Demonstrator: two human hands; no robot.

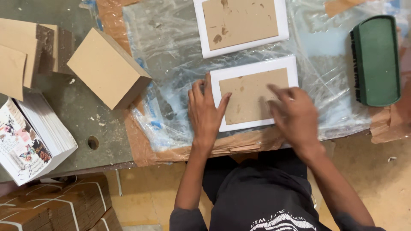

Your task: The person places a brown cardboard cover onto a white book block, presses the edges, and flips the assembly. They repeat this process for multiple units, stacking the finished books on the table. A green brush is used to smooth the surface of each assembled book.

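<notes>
Both hands flat and open, no grip closed on anything. Left hand point(206, 112) presses down on the left edge of the near white-bordered board point(254, 93), fingers spread, thumb on the brown panel. Right hand point(294, 114) lies on the panel's right part, blurred, fingers extended; looks like smoothing or pressing.

Board sits on crinkled plastic sheet point(171, 51) over brown paper, at the near edge of the table point(81, 111), just in front of the person.

Progress, as I judge it: brown panel already seated inside the white border, roughly centred; pressing under way. Second board point(239, 25) of the same build lies just beyond, hands-off, looks done.

Green brush block point(376, 60) to the right, untouched. Stack of brown blanks point(107, 66) and stack of printed sheets point(32, 137) to the left suggest more to go.
</notes>
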